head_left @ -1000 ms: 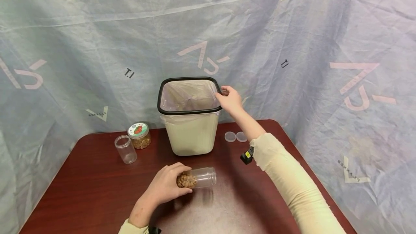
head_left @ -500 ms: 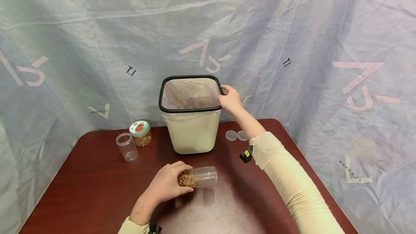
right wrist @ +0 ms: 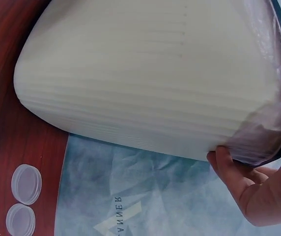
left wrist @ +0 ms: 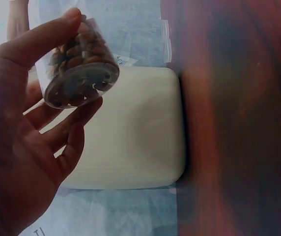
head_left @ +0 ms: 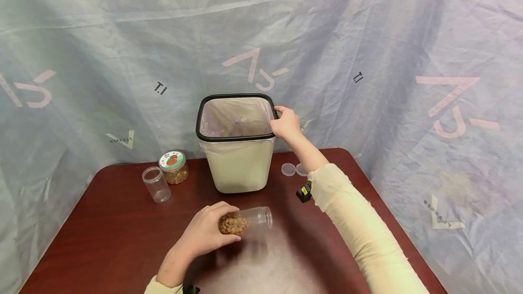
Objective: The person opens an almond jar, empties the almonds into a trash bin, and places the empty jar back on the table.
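Red table [head_left: 106, 235], left hand [head_left: 206, 228] gripping jar [head_left: 254, 219], right hand [head_left: 287, 123] holding bin [head_left: 239, 167]

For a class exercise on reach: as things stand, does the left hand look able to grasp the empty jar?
Probably not straight away: the left hand grips a part-filled jar and would likely need to free itself first. Only bare table lies between it and the empty jar.

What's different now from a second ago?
Only a little: the clear jar with brown pieces seems to have tipped slightly, its mouth a bit higher. Nothing was picked up or let go. The left hand still grips it; the right hand still holds the bin rim. The other jar, lidded tub and lids stayed put.
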Tool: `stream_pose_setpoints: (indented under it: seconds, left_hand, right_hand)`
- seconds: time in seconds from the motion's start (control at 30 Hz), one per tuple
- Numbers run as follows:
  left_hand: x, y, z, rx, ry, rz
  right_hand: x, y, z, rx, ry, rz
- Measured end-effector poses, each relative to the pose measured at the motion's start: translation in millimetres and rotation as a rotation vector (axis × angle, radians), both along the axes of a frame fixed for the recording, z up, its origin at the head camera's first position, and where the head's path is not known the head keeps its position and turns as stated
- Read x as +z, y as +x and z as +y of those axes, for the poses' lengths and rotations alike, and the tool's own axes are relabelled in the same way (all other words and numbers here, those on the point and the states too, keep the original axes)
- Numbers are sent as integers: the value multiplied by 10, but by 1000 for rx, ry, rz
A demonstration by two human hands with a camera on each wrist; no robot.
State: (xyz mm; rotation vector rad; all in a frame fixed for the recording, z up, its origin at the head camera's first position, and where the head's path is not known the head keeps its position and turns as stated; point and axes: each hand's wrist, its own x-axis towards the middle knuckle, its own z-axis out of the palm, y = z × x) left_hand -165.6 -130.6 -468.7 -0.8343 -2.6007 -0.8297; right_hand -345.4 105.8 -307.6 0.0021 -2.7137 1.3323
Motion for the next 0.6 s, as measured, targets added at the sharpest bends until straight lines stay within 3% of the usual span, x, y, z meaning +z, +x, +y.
stream_pose_setpoints:
  seconds: [0.27,0.6]
  left_hand:
    - [180,2,-101,8,10,82]
    - [670,-26,-206,7,-10,250]
  right_hand:
    - [-70,20,-51,-5,15,23]
    - [30,19,-43,10,57,-2]
